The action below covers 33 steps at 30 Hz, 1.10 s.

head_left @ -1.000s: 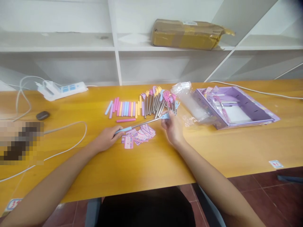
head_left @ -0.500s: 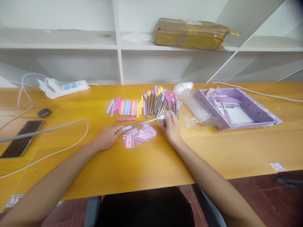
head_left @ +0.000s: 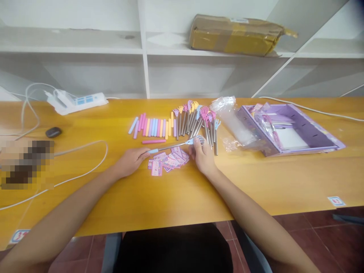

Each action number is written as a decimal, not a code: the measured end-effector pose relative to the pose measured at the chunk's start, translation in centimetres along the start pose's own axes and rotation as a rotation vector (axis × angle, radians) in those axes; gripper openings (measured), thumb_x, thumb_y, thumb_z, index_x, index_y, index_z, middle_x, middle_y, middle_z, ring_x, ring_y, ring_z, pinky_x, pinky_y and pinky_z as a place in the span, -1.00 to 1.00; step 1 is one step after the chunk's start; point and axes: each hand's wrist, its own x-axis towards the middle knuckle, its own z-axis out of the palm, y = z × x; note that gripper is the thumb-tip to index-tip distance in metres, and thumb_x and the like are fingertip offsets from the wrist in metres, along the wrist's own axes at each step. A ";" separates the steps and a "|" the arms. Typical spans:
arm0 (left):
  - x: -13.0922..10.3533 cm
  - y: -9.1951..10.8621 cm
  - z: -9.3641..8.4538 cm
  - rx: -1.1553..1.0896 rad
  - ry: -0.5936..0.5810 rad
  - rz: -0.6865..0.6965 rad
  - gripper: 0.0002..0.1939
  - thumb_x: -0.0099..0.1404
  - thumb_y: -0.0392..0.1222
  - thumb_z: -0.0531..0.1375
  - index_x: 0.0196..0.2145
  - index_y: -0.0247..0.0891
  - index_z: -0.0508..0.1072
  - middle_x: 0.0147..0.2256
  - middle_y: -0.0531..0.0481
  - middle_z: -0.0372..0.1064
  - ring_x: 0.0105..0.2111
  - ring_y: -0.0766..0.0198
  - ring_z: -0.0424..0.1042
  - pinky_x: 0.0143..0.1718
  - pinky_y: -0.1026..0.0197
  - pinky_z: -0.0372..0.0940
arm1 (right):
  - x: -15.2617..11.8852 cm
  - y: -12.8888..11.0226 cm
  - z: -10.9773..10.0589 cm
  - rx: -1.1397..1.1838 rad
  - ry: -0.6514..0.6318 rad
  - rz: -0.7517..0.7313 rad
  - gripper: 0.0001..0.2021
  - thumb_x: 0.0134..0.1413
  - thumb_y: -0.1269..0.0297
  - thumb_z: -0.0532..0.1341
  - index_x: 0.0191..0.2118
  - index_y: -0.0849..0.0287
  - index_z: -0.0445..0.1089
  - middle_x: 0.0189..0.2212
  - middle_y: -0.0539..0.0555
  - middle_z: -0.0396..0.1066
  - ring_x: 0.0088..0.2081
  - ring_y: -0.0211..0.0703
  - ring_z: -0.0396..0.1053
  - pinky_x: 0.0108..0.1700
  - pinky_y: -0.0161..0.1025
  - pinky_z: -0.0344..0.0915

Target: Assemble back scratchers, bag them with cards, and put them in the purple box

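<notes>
A back scratcher (head_left: 172,146) with a metal rod spans the gap between my two hands, over the table. My left hand (head_left: 131,162) pinches the end of its light blue handle. Closed round its light blue hand-shaped head is my right hand (head_left: 204,155). Printed cards (head_left: 170,161) lie in a loose pile just below the rod. Behind it, pastel handle tubes (head_left: 155,127) are lined up, and one pink tube (head_left: 154,141) lies crosswise in front of them. Several metal rods with coloured hand-shaped heads (head_left: 196,119) are heaped beyond my right hand.
Clear plastic bags (head_left: 231,121) lie beside a purple box (head_left: 309,131) on the right. At left are a white power strip (head_left: 78,103), a small black object (head_left: 53,132) and a looping cable (head_left: 93,172). A taped carton (head_left: 236,38) occupies the shelf behind.
My right hand has shifted slightly left, toward my left hand, and the bare rod between them looks a little shorter. Both hands keep hold of the back scratcher. The view has tilted slightly.
</notes>
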 end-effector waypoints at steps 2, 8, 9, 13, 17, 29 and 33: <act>0.0 -0.2 0.0 0.000 0.002 0.009 -0.53 0.61 0.12 -0.07 -0.01 -0.20 0.53 -0.15 -0.09 0.59 -0.17 0.04 0.53 -0.08 0.10 0.32 | -0.2 0.1 0.1 0.013 -0.009 0.001 -0.39 0.44 -0.36 -0.01 -0.42 0.09 0.22 -0.60 -0.02 0.23 -0.55 -0.21 0.19 -0.45 -0.19 0.16; 0.1 -0.8 0.0 -0.044 -0.017 0.046 -0.49 0.62 0.14 -0.08 0.08 -0.17 0.55 -0.03 -0.10 0.61 -0.06 0.03 0.56 0.01 0.09 0.36 | -0.3 0.8 0.4 0.001 -0.057 0.010 -0.38 0.45 -0.34 -0.01 -0.44 0.09 0.25 -0.56 0.02 0.25 -0.49 -0.17 0.22 -0.38 -0.16 0.22; 0.1 -0.9 0.0 -0.045 -0.018 0.049 -0.49 0.62 0.15 -0.08 0.09 -0.17 0.55 0.01 -0.10 0.61 -0.03 0.02 0.56 0.02 0.08 0.36 | -0.3 0.9 0.5 0.005 -0.062 0.008 -0.38 0.44 -0.34 0.00 -0.44 0.09 0.25 -0.55 0.02 0.26 -0.49 -0.16 0.22 -0.38 -0.16 0.22; 0.1 -1.4 0.2 -0.059 -0.018 0.055 -0.46 0.61 0.17 -0.07 0.17 -0.15 0.54 0.14 -0.11 0.57 0.11 -0.02 0.53 0.12 0.06 0.37 | -0.7 1.0 1.0 0.032 -0.103 0.003 -0.41 0.45 -0.34 -0.02 -0.41 0.07 0.23 -0.54 0.01 0.27 -0.49 -0.14 0.25 -0.37 -0.15 0.24; 0.1 -1.4 0.3 -0.077 -0.005 0.054 -0.45 0.61 0.17 -0.05 0.22 -0.14 0.53 0.16 -0.10 0.57 0.14 -0.02 0.52 0.16 0.05 0.37 | -1.2 0.5 1.5 0.000 -0.096 -0.045 -0.46 0.49 -0.28 -0.03 -0.33 0.07 0.23 -0.48 0.02 0.27 -0.42 -0.12 0.26 -0.31 -0.15 0.26; 0.2 -1.2 0.3 -0.121 -0.008 0.079 -0.47 0.60 0.16 -0.03 0.18 -0.15 0.56 0.13 -0.09 0.59 0.12 0.00 0.54 0.15 0.06 0.37 | -2.1 0.5 2.1 -0.087 -0.145 -0.056 -0.51 0.52 -0.22 -0.05 -0.22 0.07 0.29 -0.47 0.01 0.25 -0.40 -0.10 0.21 -0.34 -0.19 0.15; 0.2 -1.0 0.5 -0.145 -0.015 0.081 -0.48 0.60 0.17 -0.02 0.15 -0.14 0.57 0.12 -0.07 0.59 0.11 0.00 0.54 0.14 0.08 0.37 | -2.3 0.4 2.1 -0.101 -0.148 -0.056 -0.54 0.53 -0.20 -0.04 -0.20 0.07 0.30 -0.47 0.01 0.26 -0.41 -0.10 0.21 -0.34 -0.19 0.15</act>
